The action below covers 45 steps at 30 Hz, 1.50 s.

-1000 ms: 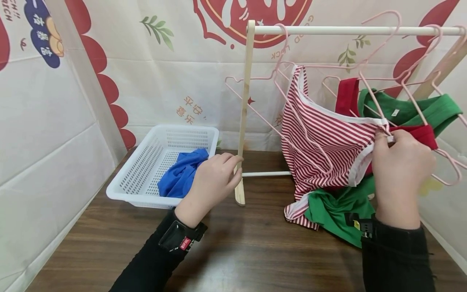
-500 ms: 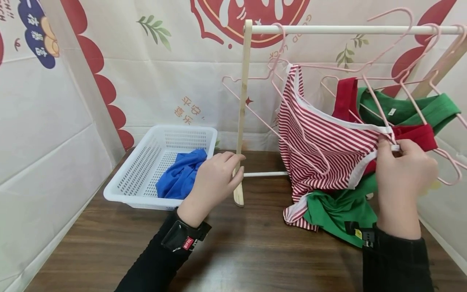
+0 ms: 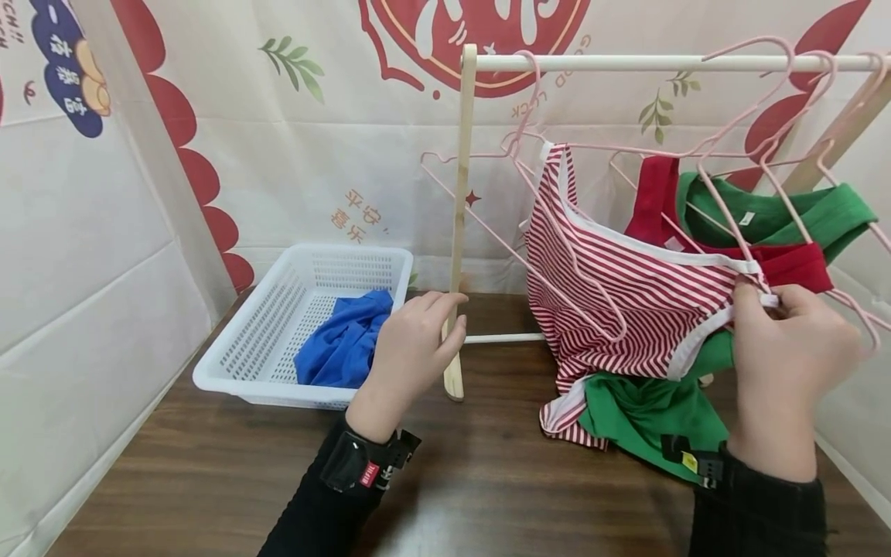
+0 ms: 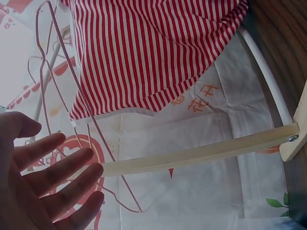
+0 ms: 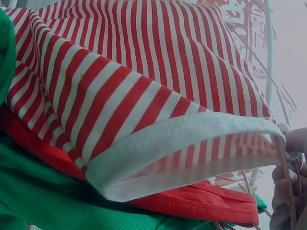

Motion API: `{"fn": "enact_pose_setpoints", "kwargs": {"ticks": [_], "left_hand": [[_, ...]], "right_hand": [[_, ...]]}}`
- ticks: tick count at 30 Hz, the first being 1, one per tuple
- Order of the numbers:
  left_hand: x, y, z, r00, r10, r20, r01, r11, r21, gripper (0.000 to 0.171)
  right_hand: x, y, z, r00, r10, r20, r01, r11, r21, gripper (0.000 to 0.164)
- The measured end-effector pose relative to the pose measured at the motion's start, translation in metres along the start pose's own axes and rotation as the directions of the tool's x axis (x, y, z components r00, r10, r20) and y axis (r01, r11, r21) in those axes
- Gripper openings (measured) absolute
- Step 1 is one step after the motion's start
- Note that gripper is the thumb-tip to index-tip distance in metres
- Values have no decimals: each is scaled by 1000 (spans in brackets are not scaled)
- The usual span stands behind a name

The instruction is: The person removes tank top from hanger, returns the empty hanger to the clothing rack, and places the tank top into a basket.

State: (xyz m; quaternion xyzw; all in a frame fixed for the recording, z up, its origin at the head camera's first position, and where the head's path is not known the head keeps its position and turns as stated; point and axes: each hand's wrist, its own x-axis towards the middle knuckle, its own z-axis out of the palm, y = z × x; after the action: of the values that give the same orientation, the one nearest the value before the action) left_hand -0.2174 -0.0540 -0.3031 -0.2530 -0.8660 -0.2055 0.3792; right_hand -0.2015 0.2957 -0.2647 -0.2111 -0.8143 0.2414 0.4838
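A red-and-white striped tank top [image 3: 612,290] with white trim hangs from a pink hanger [image 3: 727,214]. My right hand [image 3: 800,356] pinches the top's right shoulder strap at the hanger's end. In the right wrist view, thumb and fingers [image 5: 283,196] close around strap and hanger wire, beside the white-edged armhole [image 5: 148,134]. The hanger is tilted, its hook near the rail. My left hand [image 3: 418,344] is beside the rack's wooden post [image 3: 459,232], its fingertips overlapping it in the head view. The left wrist view shows its fingers [image 4: 62,177] loosely spread, holding nothing.
On the left, a white basket [image 3: 209,379] holds a blue cloth garment [image 3: 346,340]. Red [image 3: 793,267] and green [image 3: 842,209] garments hang behind the striped top on the rack's white rail [image 3: 626,63]. Another pink hanger [image 3: 497,236] hangs near the left post.
My right hand has moved right and slightly down, drawing the strap and hanger end along. The hanger's hook has shifted right. My left hand stays beside the post.
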Motion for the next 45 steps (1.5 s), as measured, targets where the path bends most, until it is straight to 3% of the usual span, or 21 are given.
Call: {"fn": "enact_pose_setpoints", "kwargs": {"ticks": [8,13,20,30,45], "left_hand": [[-3,-3,0,1000,-23,-5,23,1000,-21,27],[-5,-6,-3,999,-36,-13,35,999,-38,27],[-7,-10,-6,999,-40,-7,39,998,-55,27],[-8,-12,-6,999,-51,3,51,997,-49,26],[-7,-18,-9,995,-102,19,103,993,-58,27]], "right_hand": [[2,1,-2,997,-63,49,65,996,-53,51],[6,2,-2,986,-13,168,29,995,-92,49],[12,9,4,932,70,356,-9,985,-170,48],[14,26,7,836,203,510,-139,977,-161,53],[25,51,14,724,111,681,-74,994,-83,60]]}}
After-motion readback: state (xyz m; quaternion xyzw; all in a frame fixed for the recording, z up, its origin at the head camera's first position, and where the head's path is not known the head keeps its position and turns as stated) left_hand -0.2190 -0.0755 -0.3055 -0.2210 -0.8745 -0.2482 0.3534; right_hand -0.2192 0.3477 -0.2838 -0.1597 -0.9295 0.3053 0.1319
